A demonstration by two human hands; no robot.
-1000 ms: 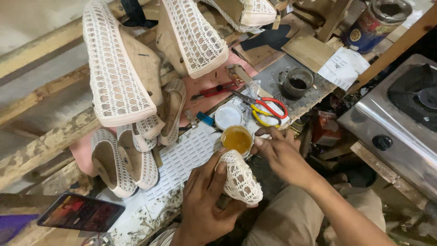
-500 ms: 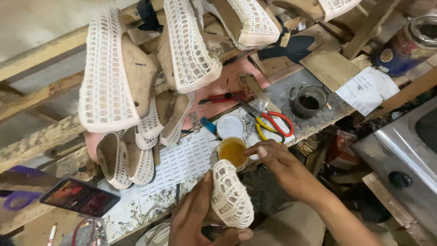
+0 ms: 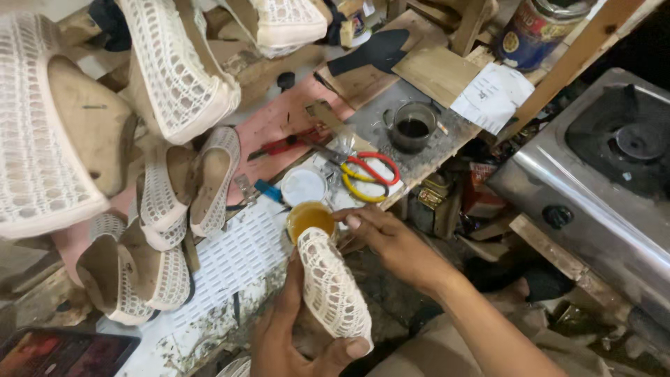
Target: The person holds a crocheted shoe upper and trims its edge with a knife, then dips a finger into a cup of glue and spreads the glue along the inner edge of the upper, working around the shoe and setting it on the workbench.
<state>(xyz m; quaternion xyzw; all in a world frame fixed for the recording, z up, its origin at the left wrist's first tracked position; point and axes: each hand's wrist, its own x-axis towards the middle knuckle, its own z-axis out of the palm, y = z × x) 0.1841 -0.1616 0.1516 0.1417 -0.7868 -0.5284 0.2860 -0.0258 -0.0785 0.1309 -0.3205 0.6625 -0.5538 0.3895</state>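
Note:
My left hand grips a white woven-mesh shoe upper on a last, toe pointing away from me, low in the head view. My right hand reaches over its toe, fingertips at the rim of a small round pot of yellow glue; whether the fingers hold a small tool is hidden. A white lid lies just beyond the pot, and red-and-yellow scissors lie to its right.
Several white mesh shoes on lasts crowd the left of the workbench, larger ones above. A white perforated sheet, red pliers, dark metal cup, paint can, gas stove at right, phone bottom left.
The view has closed in and shifted. My left hand has turned the shoe upper more upright, and my right hand has stayed at the glue pot's rim.

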